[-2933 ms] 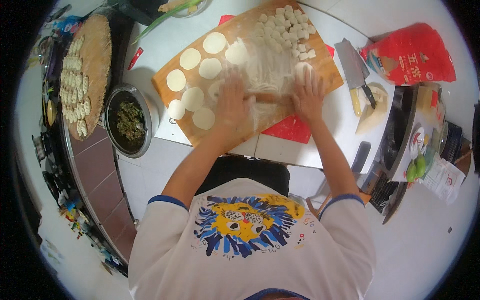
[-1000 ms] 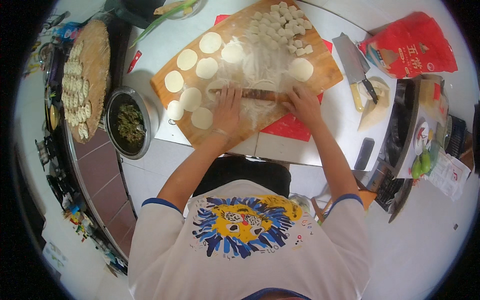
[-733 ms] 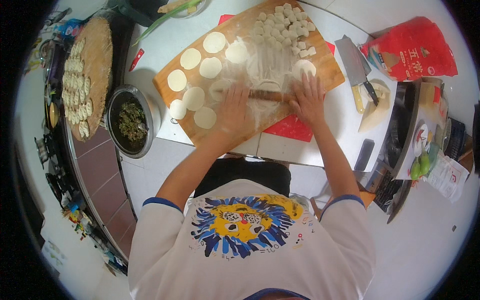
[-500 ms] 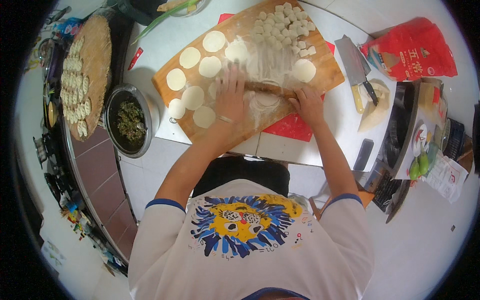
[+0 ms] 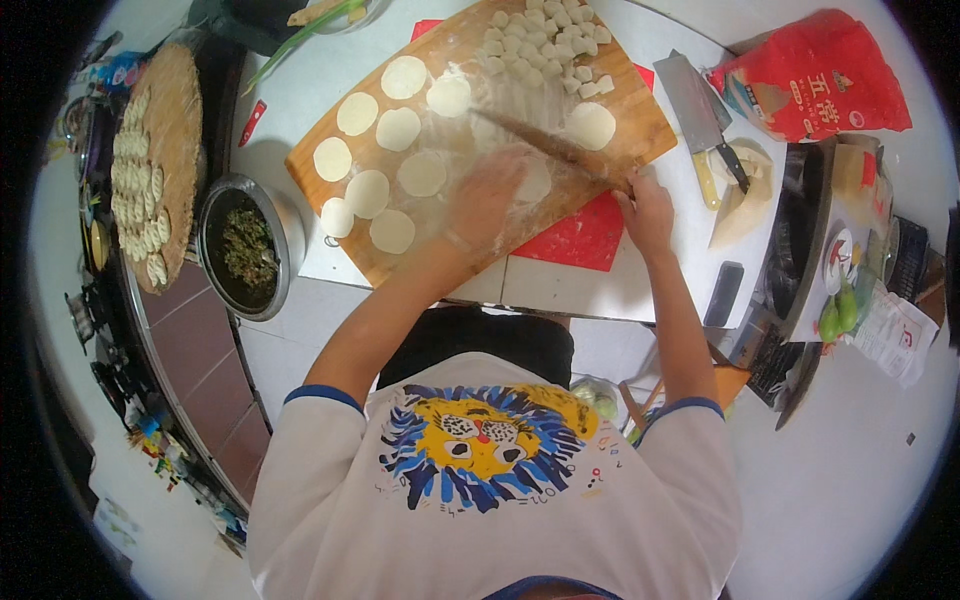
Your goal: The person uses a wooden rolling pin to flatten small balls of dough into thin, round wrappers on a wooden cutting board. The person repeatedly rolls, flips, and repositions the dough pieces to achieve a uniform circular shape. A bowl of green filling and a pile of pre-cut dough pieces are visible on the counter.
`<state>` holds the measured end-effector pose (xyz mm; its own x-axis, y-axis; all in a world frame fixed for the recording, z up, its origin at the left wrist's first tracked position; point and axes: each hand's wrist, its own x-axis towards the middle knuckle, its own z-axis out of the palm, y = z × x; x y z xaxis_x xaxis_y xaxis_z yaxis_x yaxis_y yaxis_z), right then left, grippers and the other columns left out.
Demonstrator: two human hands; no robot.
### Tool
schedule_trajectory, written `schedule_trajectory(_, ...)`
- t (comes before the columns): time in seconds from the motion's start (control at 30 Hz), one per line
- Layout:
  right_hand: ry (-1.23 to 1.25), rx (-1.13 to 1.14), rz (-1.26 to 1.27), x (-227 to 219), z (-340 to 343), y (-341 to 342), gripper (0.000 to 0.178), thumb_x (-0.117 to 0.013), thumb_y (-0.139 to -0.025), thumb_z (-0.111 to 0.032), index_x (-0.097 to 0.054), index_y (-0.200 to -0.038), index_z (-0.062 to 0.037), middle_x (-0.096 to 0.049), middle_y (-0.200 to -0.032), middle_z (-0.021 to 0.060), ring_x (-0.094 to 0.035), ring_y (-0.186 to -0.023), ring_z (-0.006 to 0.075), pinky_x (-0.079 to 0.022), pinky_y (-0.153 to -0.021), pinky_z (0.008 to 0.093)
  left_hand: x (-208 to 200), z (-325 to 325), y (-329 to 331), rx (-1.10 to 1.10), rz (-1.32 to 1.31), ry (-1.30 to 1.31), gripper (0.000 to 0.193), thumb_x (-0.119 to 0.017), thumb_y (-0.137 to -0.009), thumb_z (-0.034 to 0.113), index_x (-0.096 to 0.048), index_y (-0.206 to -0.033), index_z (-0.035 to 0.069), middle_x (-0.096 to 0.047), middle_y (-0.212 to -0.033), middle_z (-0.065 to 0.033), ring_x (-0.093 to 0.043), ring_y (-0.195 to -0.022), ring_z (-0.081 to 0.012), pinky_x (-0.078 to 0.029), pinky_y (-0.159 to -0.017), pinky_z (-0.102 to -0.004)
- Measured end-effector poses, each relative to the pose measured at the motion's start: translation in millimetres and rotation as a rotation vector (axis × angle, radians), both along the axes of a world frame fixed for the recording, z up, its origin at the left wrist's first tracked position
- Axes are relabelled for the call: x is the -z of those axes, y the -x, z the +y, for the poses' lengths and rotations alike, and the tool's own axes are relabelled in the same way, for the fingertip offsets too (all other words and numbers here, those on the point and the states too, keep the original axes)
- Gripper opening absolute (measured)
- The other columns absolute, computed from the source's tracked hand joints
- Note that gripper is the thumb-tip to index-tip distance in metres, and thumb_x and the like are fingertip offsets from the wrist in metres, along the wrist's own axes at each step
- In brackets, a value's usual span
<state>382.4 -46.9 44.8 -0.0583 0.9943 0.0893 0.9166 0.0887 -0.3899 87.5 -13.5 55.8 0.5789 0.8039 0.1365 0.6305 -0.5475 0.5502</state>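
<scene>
My right hand (image 5: 650, 212) is closed round the near right end of a dark wooden rolling pin (image 5: 545, 145), which lies slantwise over the floured wooden board (image 5: 300, 158). Smeared by motion, my left hand (image 5: 488, 195) is over the board beside a round dough wrapper (image 5: 532, 182); its fingers cannot be made out. Several flat wrappers (image 5: 424, 174) are spread to the left of that hand. Another round wrapper (image 5: 590, 126) lies at the board's right, past the pin. Small dough pieces (image 5: 545, 45) are heaped at the far end.
At the left stand a metal bowl of dark green filling (image 5: 250, 248) and a round board (image 5: 185, 150) with rows of shaped dumplings. A cleaver (image 5: 688, 100), a yellow-handled knife (image 5: 706, 182), a phone (image 5: 724, 294) and a red bag (image 5: 815, 78) are on the right.
The rolling pin has swung from nearly level to a slant, its left end pushed away from me. My left hand has come off it and moved nearer and right; a wrapper now shows left of it.
</scene>
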Motion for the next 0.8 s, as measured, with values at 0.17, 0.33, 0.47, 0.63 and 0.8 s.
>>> schedule_trajectory(0.17, 0.021, -0.333, -0.044, -1, 3, 14, 0.031, -0.071, -0.080, -0.028, -0.060, -0.104, -0.0113, -0.058, -0.094, 0.0080, -0.058, -0.087, 0.0272, -0.044, -0.075, 0.0406, 12, -41, 36, -0.265, 0.225, 0.023, 0.071, -0.060, -0.081, 0.020, -0.033, -0.144, 0.001, -0.028, -0.151, -0.0212, -0.028, -0.139, -0.0385, -0.026, -0.112, -0.0523)
schedule_trajectory(0.33, -0.027, -0.138, -0.171, -1, 52, 53, 0.038, -0.060, -0.088, -0.033, -0.058, -0.121, -0.0143, -0.051, -0.127, 0.0138, -0.047, -0.118, 0.0323, -0.036, -0.098, 0.0481, 10, 19, 26, -0.393, 0.152, 0.102, 0.069, -0.056, -0.087, 0.021, -0.028, -0.147, 0.002, -0.020, -0.156, -0.0201, -0.019, -0.144, -0.0386, -0.020, -0.115, -0.0542)
schedule_trajectory(0.47, -0.121, -0.130, -0.244, 6, 46, 47, 0.051, -0.054, -0.091, -0.034, -0.047, -0.139, -0.0173, -0.029, -0.152, 0.0153, -0.027, -0.141, 0.0344, -0.018, -0.113, 0.0528, 24, 22, 30, -0.354, 0.193, 0.050, 0.073, -0.057, -0.088, 0.028, -0.025, -0.149, 0.003, -0.018, -0.157, -0.0197, -0.020, -0.144, -0.0385, -0.019, -0.115, -0.0530)
schedule_trajectory(0.63, 0.009, -0.205, -0.258, 7, 2, 51, 0.055, -0.051, -0.093, -0.035, -0.041, -0.144, -0.0176, -0.022, -0.157, 0.0148, -0.021, -0.144, 0.0347, -0.011, -0.116, 0.0552, 27, -31, 41, -0.288, 0.347, 0.079, 0.075, -0.058, -0.089, 0.033, -0.024, -0.149, 0.003, -0.021, -0.156, -0.0200, -0.019, -0.144, -0.0376, -0.018, -0.116, -0.0517)
schedule_trajectory(0.8, -0.117, -0.056, -0.288, 11, 71, 58, 0.057, -0.053, -0.092, -0.037, -0.041, -0.144, -0.0164, -0.024, -0.156, 0.0154, -0.020, -0.144, 0.0340, -0.010, -0.115, 0.0568, 25, 54, 22, -0.422, 0.258, 0.005, 0.078, -0.057, -0.088, 0.032, -0.021, -0.150, 0.001, -0.018, -0.157, -0.0199, -0.015, -0.145, -0.0362, -0.016, -0.117, -0.0522)
